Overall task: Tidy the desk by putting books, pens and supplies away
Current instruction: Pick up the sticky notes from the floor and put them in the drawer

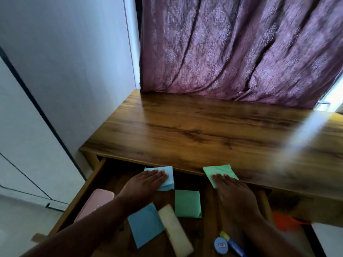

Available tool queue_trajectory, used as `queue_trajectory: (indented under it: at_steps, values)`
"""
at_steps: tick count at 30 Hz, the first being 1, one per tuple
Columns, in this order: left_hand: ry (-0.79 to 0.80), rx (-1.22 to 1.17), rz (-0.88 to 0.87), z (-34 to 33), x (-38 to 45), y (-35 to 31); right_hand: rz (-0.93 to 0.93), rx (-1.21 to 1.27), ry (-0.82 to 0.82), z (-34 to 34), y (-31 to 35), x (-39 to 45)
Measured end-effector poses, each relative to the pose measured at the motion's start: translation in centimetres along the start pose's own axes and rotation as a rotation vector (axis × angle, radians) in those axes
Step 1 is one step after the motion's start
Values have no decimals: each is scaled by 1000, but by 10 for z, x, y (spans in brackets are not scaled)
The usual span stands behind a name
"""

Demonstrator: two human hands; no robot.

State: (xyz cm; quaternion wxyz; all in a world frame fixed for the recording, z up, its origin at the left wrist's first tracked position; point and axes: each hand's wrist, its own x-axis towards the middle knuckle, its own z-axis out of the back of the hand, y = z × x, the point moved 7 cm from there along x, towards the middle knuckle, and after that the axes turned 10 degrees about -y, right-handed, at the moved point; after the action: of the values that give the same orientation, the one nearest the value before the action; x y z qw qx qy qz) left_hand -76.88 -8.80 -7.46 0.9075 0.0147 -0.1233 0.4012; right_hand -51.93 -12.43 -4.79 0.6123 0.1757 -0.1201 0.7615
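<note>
Where the drawer (pixel 89 184) gapes: four paper squares (two blue (pixel 168 176), two green (pixel 220 173)).

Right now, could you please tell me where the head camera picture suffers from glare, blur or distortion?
In the head view, a pale streak of glare smears across the right of the desk top; the curtain and drawer contents look soft with motion blur; wide-angle distortion tilts the wall lines at left; both forearms are dim, though the left hand and right hand stay readable.

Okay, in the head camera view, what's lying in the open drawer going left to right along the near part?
Pink case → blue paper → cream block → green paper → round blue tin → blue tube.
</note>
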Motion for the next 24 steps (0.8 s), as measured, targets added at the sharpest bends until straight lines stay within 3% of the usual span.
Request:
queue_trajectory:
  at_steps: [3, 7, 9, 19, 23, 24]
  values:
    - [115, -14, -20, 7, -40, 7, 192, 89, -63, 5, 50, -9]
    - [243, 64, 76, 19, -54, 35, 370, 182, 134, -36, 112, -15]
    - [310, 48, 107, 7, -55, 53, 379, 167, 181, -57, 133, -5]
    - [445, 233, 263, -47, -14, 119, 340, 65, 116, -118, 148, 57]
    - [642, 215, 315, -80, -23, 123, 264, 165, 265, -150, 147, 61]
    - [679, 206, 327, -87, -26, 123, 225, 199, 369, -158, 148, 59]
